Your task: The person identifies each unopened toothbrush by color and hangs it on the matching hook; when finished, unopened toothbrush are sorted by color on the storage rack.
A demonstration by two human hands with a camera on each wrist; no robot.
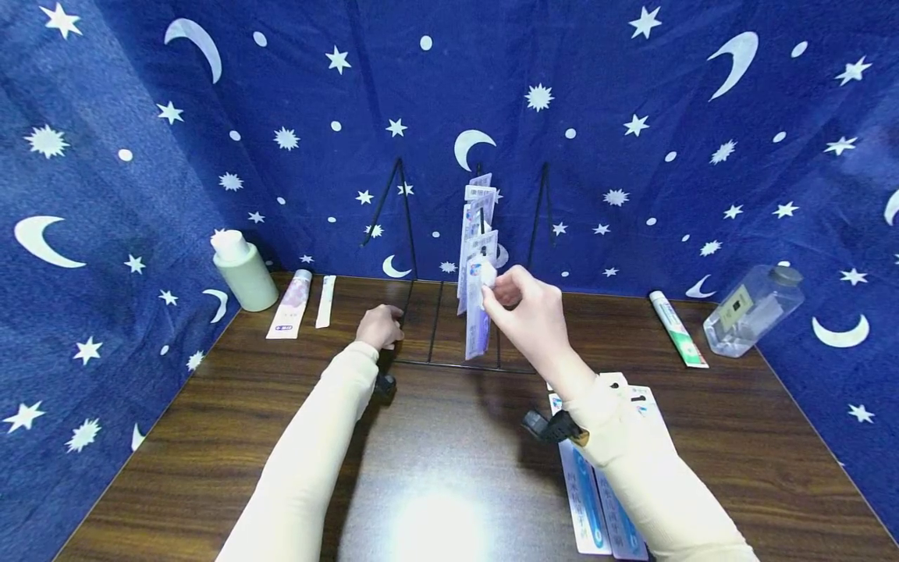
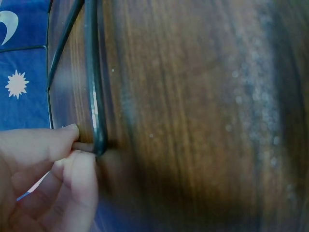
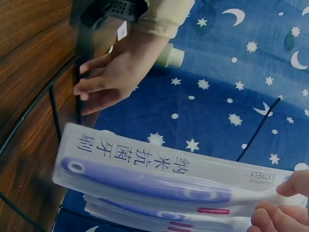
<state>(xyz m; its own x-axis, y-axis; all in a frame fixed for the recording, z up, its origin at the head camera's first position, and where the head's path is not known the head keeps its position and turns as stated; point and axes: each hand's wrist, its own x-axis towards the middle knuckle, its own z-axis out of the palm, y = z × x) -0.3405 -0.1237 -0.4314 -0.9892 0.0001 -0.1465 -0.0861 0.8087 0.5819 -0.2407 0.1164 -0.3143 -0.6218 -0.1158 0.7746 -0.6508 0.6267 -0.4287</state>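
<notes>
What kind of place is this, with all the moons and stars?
Probably a little pretend shop display, not a real shop: packaged toothbrushes hang on a black wire rack, which stands on a wooden table in front of a starry blue cloth.

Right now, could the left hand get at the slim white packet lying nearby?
Likely yes: bare table separates the left hand from the slim white packet, though that hand would have to release the black wire rack.

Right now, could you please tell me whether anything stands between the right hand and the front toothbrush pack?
Nothing visible does: the right hand pinches the front toothbrush pack directly. The other packs hang behind it, and the left hand holds the rack off to the side.
</notes>
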